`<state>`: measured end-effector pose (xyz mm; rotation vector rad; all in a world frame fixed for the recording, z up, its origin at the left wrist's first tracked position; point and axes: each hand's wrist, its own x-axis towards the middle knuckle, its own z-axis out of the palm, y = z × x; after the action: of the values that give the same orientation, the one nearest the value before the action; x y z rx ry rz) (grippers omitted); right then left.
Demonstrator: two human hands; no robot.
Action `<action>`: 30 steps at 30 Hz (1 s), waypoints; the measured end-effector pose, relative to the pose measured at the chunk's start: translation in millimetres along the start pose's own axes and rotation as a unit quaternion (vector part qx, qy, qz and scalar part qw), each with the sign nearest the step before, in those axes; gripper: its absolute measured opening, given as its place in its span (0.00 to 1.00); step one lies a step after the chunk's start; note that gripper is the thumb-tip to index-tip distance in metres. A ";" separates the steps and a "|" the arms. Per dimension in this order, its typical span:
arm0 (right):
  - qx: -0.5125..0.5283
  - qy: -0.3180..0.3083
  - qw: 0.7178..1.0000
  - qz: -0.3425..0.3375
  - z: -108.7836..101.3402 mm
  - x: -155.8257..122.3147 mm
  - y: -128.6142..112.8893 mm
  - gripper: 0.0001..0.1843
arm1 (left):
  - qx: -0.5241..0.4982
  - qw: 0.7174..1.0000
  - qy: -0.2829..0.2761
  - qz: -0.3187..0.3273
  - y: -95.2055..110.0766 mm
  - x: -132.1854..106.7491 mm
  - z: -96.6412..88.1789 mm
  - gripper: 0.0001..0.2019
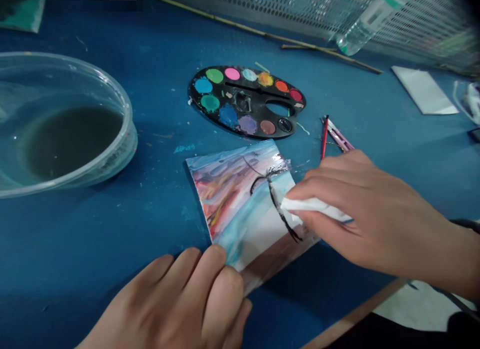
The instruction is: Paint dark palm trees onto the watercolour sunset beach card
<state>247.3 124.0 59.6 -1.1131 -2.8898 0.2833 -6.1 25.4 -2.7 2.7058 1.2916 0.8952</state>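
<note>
A small painted canvas board lies on the table, with blue, pink and brown paint and a black tree-like shape. My left hand is closed around its lower left edge, the fingers curled and the thumb below. Between the thumb and fingers of my right hand is a folded white tissue. The tissue's tip touches the board beside the black trunk. Just beyond the board sits a black paint palette with several round colours. Part of the board's right side is hidden by my right hand.
On the left stands a clear plastic bowl of dark water. A red-handled brush lies beyond my right hand. Further back are a long thin stick, a plastic bottle, a perforated metal screen and a white panel.
</note>
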 end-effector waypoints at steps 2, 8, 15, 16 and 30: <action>-0.009 0.006 1.000 0.002 1.3 5.4 3.5 0.09 | 0.003 1.000 -0.002 -0.001 -0.5 1.9 0.1 0.08; 0.017 -0.029 0.999 -0.013 2.8 4.2 6.5 0.08 | -0.011 1.000 -0.018 -0.007 1.0 4.1 -1.0 0.11; 0.006 -0.017 1.000 -0.017 1.5 -8.6 1.7 0.09 | -0.005 1.000 -0.006 -0.004 0.1 2.5 -0.5 0.10; -0.002 -0.012 1.000 -0.017 2.0 -8.4 2.0 0.09 | -0.007 1.000 -0.008 -0.004 0.1 1.5 -0.3 0.10; 0.001 -0.025 0.998 -0.049 0.4 -4.6 2.9 0.09 | 0.012 0.999 -0.036 0.022 -3.6 5.5 -3.8 0.12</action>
<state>252.6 122.9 58.9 -0.9753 -2.9756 0.3151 -7.8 30.8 2.2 2.7677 1.2424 0.7837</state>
